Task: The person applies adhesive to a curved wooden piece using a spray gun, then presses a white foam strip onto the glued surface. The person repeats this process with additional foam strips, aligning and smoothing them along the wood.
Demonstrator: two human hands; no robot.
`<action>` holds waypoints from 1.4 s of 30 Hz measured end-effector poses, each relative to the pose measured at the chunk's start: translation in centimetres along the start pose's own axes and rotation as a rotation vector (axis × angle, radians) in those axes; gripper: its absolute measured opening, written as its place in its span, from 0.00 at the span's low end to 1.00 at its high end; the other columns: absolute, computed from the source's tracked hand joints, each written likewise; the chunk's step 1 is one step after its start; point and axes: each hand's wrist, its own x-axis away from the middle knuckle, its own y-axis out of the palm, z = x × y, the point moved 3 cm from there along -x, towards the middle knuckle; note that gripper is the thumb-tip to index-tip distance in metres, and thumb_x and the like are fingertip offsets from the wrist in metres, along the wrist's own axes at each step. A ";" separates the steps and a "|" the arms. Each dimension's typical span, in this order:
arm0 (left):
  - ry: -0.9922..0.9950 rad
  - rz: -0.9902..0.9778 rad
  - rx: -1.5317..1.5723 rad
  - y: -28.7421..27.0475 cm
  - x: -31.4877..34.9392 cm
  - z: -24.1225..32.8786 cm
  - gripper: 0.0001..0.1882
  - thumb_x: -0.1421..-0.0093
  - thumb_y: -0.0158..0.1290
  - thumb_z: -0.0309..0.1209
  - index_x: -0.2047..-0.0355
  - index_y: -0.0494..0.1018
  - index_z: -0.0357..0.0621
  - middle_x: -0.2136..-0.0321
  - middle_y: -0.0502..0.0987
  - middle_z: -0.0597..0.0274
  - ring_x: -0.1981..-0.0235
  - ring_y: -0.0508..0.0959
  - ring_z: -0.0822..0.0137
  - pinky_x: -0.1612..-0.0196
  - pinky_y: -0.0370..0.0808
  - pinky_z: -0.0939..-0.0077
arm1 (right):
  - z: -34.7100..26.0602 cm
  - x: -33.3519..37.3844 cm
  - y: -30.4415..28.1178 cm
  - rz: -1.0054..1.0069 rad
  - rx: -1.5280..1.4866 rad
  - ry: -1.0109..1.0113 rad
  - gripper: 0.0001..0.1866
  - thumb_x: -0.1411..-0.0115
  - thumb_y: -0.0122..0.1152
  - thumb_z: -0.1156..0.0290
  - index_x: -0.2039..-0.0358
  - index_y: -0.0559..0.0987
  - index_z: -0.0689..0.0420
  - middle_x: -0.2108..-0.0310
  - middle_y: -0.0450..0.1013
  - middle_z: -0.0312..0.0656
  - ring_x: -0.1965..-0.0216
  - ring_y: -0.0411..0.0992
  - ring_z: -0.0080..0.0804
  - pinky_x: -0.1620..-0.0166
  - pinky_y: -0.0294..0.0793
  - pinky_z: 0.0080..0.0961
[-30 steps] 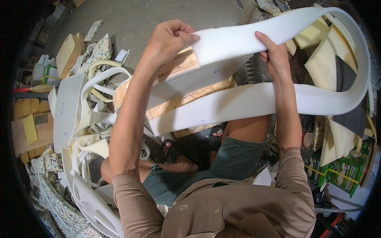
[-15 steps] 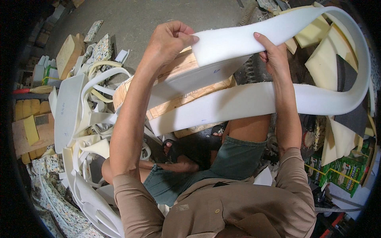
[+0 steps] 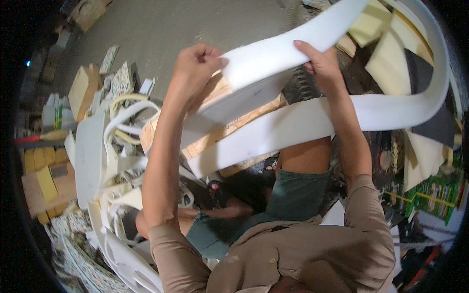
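Observation:
A long white foam strip (image 3: 273,141) bends in a wide loop on the right, so its two ends lie one above the other on the left. With fingers closed, my left hand (image 3: 195,66) pinches the corner of the upper end. Farther right, my right hand (image 3: 322,63) grips the same upper run, thumb on its face and fingers underneath. That end lies along the top of a wooden form (image 3: 215,93), whose near side has a pale grey panel (image 3: 234,105) with a small blue mark. The lower run crosses in front, above my legs.
White plastic-like or foam offcuts (image 3: 115,161) pile up at the left, beside speckled foam pieces (image 3: 73,224). Cream foam sheets (image 3: 391,68) and a dark grey piece (image 3: 432,122) lie at the right, near green packages (image 3: 437,195). A brush (image 3: 49,136) lies far left.
The whole view has shifted and tilted slightly, with hands and strip now appearing farther left. Both hands keep their hold on the foam strip.

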 end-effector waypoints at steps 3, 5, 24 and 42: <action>-0.015 -0.015 0.001 0.1 0.1 0.6 0.11 0.44 0.63 0.28 0.62 0.79 0.36 0.73 0.80 0.58 0.72 0.78 0.71 0.69 0.76 0.77 | 0.4 -0.3 0.0 0.052 -0.015 0.025 0.19 0.44 0.72 0.64 0.63 0.76 0.67 0.77 0.71 0.35 0.83 0.61 0.14 0.84 0.53 0.17; -0.049 -0.013 0.015 0.2 0.2 0.9 0.10 0.44 0.63 0.28 0.63 0.79 0.36 0.73 0.79 0.59 0.72 0.77 0.72 0.69 0.76 0.77 | 0.6 -0.4 -0.1 0.103 0.002 0.061 0.19 0.45 0.73 0.65 0.64 0.77 0.67 0.77 0.72 0.36 0.83 0.62 0.14 0.84 0.53 0.16; -0.014 0.000 0.007 0.5 0.2 0.7 0.07 0.43 0.63 0.27 0.65 0.79 0.37 0.74 0.77 0.67 0.73 0.72 0.77 0.68 0.68 0.81 | -1.6 -1.2 -1.1 -0.140 -0.067 -0.010 0.17 0.43 0.69 0.62 0.67 0.79 0.65 0.76 0.73 0.38 0.78 0.66 0.20 0.78 0.63 0.19; -0.046 0.026 -0.056 0.5 0.4 0.9 0.08 0.42 0.62 0.26 0.64 0.79 0.35 0.74 0.78 0.65 0.74 0.73 0.76 0.69 0.70 0.81 | 1.3 -1.0 -1.5 -0.045 -0.027 0.079 0.27 0.44 0.72 0.60 0.57 0.77 0.73 0.67 0.76 0.47 0.71 0.72 0.27 0.72 0.72 0.22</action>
